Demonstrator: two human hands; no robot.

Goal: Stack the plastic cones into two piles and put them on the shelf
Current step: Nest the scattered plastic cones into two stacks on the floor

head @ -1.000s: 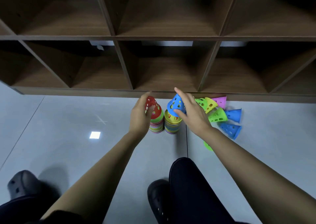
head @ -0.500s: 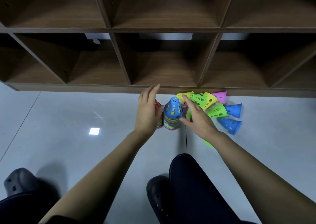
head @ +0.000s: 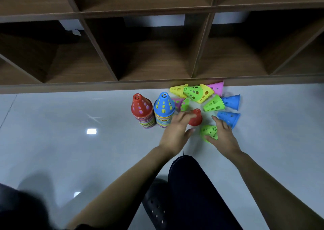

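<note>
Stacking is partway: a red-topped plastic cone pile (head: 143, 119) and a blue-topped pile (head: 164, 118) stand on the floor (head: 61, 142) (nothing on the wooden shelf (head: 105, 86) yet). Our left hand (head: 175, 130), grip spread, touches a loose red perforated cone (head: 196, 119); our right hand (head: 223, 136) pinches a green cone (head: 209, 132).

Left pile (head: 142, 114) stands beside right pile (head: 164, 115) before the shelf (head: 105, 86); loose cones (head: 213, 104) lie rightward.
</note>
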